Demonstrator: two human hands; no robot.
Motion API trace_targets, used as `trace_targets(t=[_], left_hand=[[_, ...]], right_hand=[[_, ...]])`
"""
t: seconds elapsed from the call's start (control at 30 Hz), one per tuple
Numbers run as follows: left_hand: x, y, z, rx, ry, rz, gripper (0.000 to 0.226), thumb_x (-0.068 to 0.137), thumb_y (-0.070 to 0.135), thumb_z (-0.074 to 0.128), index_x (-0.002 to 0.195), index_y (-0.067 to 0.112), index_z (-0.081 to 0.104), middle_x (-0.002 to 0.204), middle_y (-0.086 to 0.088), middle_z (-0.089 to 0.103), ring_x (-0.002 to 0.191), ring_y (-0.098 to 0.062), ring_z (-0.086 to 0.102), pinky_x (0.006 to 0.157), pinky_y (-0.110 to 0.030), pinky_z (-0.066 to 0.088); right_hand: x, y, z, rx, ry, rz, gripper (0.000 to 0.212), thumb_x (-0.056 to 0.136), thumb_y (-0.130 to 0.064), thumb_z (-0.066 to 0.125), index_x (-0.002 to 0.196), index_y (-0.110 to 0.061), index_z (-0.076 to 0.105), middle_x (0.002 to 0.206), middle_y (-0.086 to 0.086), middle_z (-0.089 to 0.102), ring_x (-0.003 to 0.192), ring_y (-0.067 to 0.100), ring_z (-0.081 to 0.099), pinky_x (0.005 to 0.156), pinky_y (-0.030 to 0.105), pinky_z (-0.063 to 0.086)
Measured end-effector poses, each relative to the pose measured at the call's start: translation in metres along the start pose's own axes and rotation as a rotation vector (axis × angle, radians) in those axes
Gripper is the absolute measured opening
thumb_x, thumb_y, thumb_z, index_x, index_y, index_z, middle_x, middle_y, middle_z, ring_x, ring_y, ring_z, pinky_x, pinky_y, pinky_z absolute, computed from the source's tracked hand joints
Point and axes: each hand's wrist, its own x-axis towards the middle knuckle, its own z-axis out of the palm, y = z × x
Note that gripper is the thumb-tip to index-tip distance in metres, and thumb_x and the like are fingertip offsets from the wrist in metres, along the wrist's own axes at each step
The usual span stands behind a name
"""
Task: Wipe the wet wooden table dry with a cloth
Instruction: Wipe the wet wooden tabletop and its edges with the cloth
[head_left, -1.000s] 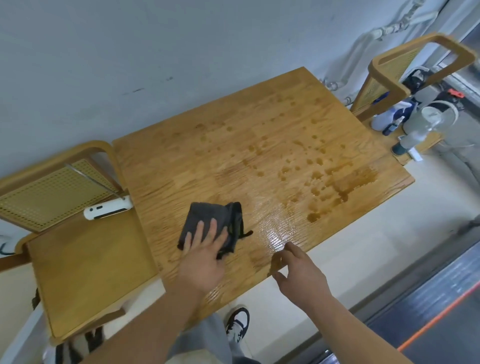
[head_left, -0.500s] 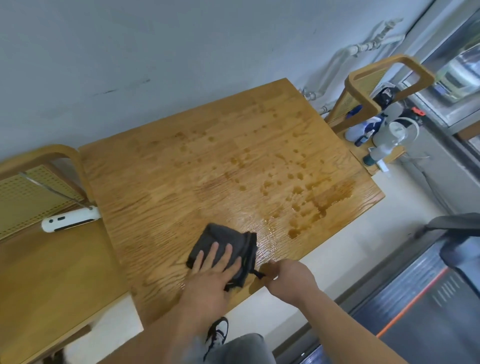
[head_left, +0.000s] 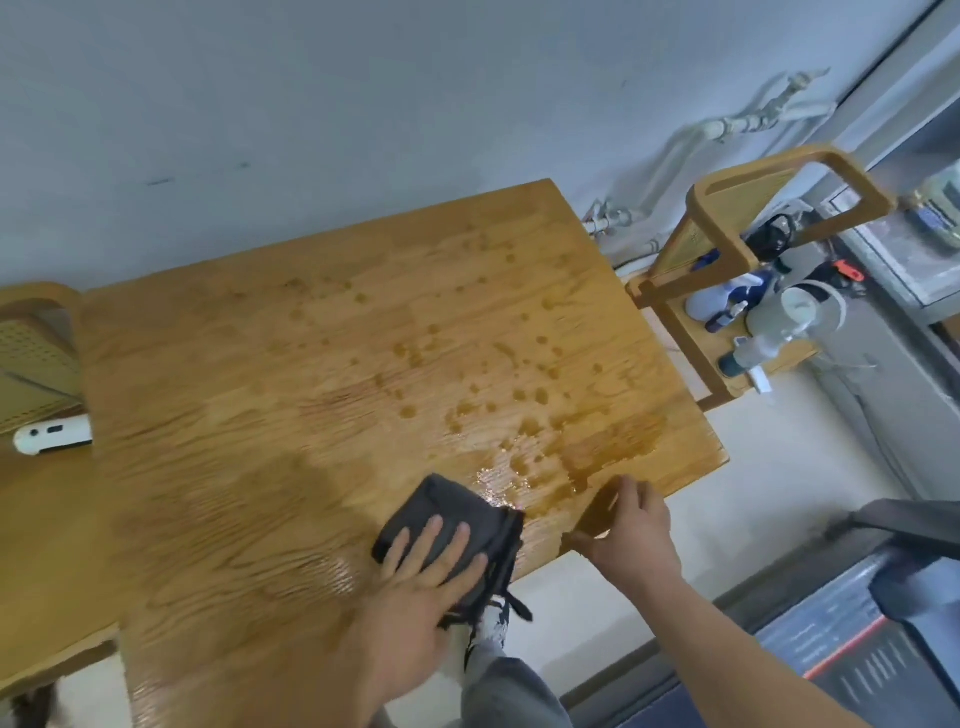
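The wooden table (head_left: 249, 384) stands against a pale wall, its right half dotted with water drops and a puddle (head_left: 602, 447) near the front right corner. A folded dark grey cloth (head_left: 452, 506) lies at the table's near edge, just left of the puddle, and part of it hangs over the edge. My left hand (head_left: 415, 587) presses flat on the cloth, fingers spread. Just right of the cloth, my right hand (head_left: 634, 535) curls around the table's near edge.
A wooden chair (head_left: 47, 519) at the left carries a white device (head_left: 52, 434). Another chair (head_left: 748, 208) at the right holds spray bottles (head_left: 769, 343). A treadmill (head_left: 883, 649) runs along the lower right. My shoe (head_left: 491, 623) shows below the table edge.
My left hand has slid the cloth to the right and toward the near edge, closer to the puddle. My right hand stayed at the table's edge, shifting right too. The view moved.
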Motion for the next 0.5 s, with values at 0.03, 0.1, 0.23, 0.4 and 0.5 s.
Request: trace_targets(t=[0.03,0.1,0.23,0.4,0.5], left_hand=[[0.005,-0.004,-0.003,0.049,-0.017,0.077,0.079,0.098,0.033,0.043,0.158,0.050,-0.005,0.164,0.017,-0.025,0.150,-0.019,-0.033,0.119,-0.046,-0.020],[0.013,-0.020,-0.014,0.158,-0.070,0.116,0.074,0.098,0.037,0.041,0.158,0.052,0.000,0.165,0.020,-0.019,0.152,-0.015,-0.028,0.120,-0.043,-0.019],[0.033,0.013,-0.021,0.060,0.065,-0.341,0.071,0.089,0.055,0.018,0.157,0.051,-0.003,0.166,0.016,-0.020,0.153,-0.017,-0.025,0.122,-0.045,-0.015],[0.060,0.080,0.010,0.084,0.034,-0.164,0.074,0.098,0.039,0.043,0.159,0.045,0.000,0.167,0.010,-0.019,0.152,-0.023,-0.022,0.126,-0.053,-0.005],[0.071,0.046,-0.015,0.120,-0.020,-0.021,0.068,0.100,0.041,0.039,0.157,0.051,0.006,0.166,0.020,-0.017,0.153,-0.014,-0.024,0.126,-0.047,-0.009]], right_hand=[[0.012,0.012,-0.007,-0.033,0.017,-0.002,0.113,0.064,-0.066,0.088,0.150,-0.022,0.029,0.154,0.006,0.032,0.144,0.030,0.031,0.113,0.050,0.047],[0.030,0.029,-0.021,-0.114,0.014,-0.010,0.121,0.057,-0.075,0.085,0.147,-0.018,0.028,0.154,0.009,0.028,0.148,0.032,0.023,0.118,0.051,0.041],[0.041,0.037,-0.029,-0.182,-0.038,-0.001,0.124,0.062,-0.076,0.083,0.151,-0.013,0.025,0.156,0.013,0.028,0.150,0.031,0.023,0.111,0.047,0.048],[0.045,0.031,-0.034,-0.200,-0.139,0.024,0.138,0.067,-0.072,0.083,0.161,-0.003,0.009,0.166,0.020,0.011,0.157,0.036,0.005,0.112,0.045,0.045],[0.051,0.027,-0.043,-0.186,-0.173,0.042,0.143,0.061,-0.081,0.080,0.160,-0.001,0.014,0.162,0.021,0.019,0.155,0.036,0.012,0.112,0.046,0.045]])
